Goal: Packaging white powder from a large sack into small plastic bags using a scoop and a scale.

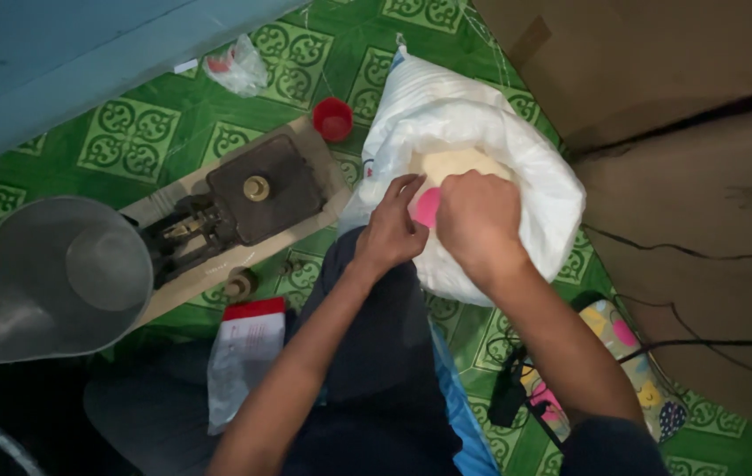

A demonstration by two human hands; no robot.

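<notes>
my left hand (391,234) fingers pinched on a small pink plastic scoop (428,208) | my right hand (479,222) curled shut on the scoop over pale flour (455,162) | open white woven sack (530,176) on green patterned floor mat (129,137) | grey metal scale pan (59,278) near mat's left edge

1. The white sack (481,141) looks like woven plastic with a slight sheen, crumpled at its open mouth.
2. The powder (457,163) inside is pale and matt.
3. The pink scoop (428,208) between the hands looks like smooth plastic.
4. The scale pan (59,278) is dull grey metal, smooth.
5. The balance scale (244,207) has a dark, worn metal body on a pale wooden base.
6. The red cup (333,119) is glossy plastic.
7. The floor covering (129,137) is smooth, printed green vinyl.
</notes>
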